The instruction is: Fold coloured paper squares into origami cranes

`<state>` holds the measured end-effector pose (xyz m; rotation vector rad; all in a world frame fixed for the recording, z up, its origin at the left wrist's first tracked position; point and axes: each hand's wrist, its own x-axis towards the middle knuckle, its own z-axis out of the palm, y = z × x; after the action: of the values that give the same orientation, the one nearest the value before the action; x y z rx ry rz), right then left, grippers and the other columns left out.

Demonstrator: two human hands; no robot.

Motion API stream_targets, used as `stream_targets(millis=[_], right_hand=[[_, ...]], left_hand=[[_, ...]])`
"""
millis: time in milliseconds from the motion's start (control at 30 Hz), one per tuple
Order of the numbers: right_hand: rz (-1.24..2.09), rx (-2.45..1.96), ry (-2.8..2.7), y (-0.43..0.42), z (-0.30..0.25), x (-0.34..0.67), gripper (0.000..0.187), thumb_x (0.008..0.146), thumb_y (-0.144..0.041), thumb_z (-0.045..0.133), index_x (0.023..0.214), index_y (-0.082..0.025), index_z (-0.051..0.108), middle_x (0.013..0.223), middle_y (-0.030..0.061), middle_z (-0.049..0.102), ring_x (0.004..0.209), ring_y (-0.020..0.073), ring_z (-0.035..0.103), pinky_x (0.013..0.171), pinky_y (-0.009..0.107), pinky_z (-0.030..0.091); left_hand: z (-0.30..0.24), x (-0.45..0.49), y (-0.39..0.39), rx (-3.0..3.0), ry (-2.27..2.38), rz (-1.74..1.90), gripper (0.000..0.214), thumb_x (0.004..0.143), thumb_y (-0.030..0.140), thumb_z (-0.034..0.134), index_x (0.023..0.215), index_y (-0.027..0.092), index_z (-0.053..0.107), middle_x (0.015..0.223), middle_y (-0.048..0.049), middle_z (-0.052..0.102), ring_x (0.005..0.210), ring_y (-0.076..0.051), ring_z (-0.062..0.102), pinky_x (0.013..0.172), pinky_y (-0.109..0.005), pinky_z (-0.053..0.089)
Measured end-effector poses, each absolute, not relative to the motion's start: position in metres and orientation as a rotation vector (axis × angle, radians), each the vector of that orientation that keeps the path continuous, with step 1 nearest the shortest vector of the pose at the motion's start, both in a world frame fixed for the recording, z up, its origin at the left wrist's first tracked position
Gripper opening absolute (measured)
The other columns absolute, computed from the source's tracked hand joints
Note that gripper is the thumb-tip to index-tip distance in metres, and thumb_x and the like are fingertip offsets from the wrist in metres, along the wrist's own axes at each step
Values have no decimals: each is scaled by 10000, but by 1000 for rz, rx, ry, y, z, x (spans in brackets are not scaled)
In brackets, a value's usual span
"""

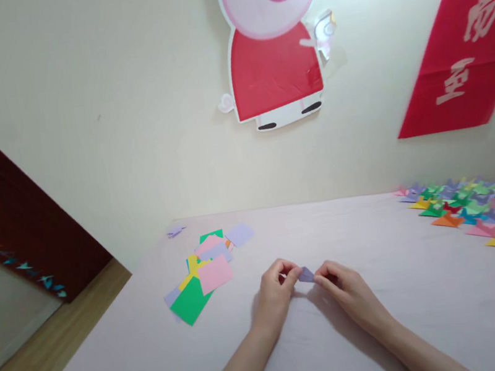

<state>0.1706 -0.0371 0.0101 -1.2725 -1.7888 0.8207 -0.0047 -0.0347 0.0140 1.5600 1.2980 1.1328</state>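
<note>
A small folded piece of purple paper [306, 274] sits between my two hands, low over the pale table [390, 313]. My left hand [277, 290] pinches its left end with curled fingers. My right hand [345, 286] pinches its right end, thumb and forefinger pressed together. Both forearms reach in from the bottom edge. To the left lies a loose pile of flat coloured paper squares [206, 267], green, pink, yellow and purple.
Several folded paper figures [486, 210] in many colours cover the table's far right. One small purple folded piece [174, 230] lies near the far left corner. A cartoon pig cut-out [274, 43] and a red banner [468, 37] hang on the wall. Wooden floor [42, 343] lies left of the table.
</note>
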Motion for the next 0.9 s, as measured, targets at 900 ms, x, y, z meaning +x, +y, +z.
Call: stream_targets(millis=[900], right_hand=[[1161,-1136,-1542,30,-1,174,256,839,-429,569,732,-198,543,647,-36,512,608,134,478,591,251,388]], left_hand=[[6,5,27,1484,1055,1063,77,776,192,543,844,174,574,755,18,576,689,-126,532,627,-218,413]])
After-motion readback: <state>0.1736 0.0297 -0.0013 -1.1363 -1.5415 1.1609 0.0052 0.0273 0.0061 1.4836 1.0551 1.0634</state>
